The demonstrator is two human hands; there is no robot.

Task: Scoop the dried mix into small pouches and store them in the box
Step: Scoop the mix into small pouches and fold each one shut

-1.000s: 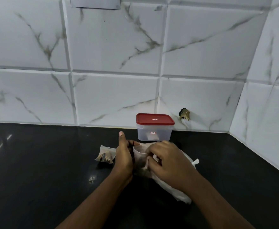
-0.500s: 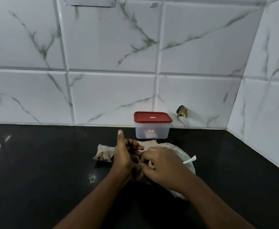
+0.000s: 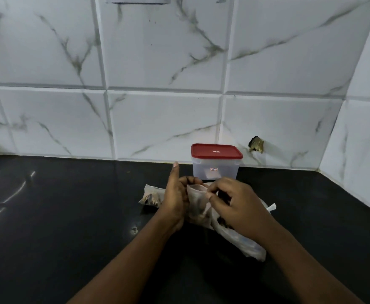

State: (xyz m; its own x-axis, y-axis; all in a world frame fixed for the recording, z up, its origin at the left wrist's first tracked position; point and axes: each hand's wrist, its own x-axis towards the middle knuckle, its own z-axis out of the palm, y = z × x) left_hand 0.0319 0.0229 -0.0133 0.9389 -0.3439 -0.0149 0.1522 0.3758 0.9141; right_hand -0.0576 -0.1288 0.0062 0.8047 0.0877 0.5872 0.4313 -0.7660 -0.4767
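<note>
A filled pouch (image 3: 151, 197) lies leftmost on the counter (image 3: 70, 216). The left hand (image 3: 175, 199), thumb up, grips a second pouch (image 3: 198, 201), whose mouth has lifted open again. Behind, the box (image 3: 215, 170) is lidded. The right hand (image 3: 234, 205) pinches that pouch's rim above the bag (image 3: 247, 242): filling, I'd say, continues.

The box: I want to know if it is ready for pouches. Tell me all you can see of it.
The box is a small rectangular tub of cloudy clear plastic, closed by a red lid with rounded corners. A red label sits on its front side. It stands upright on the black counter near the tiled wall, just behind the left hand and right hand; neither visibly touches it.
</note>
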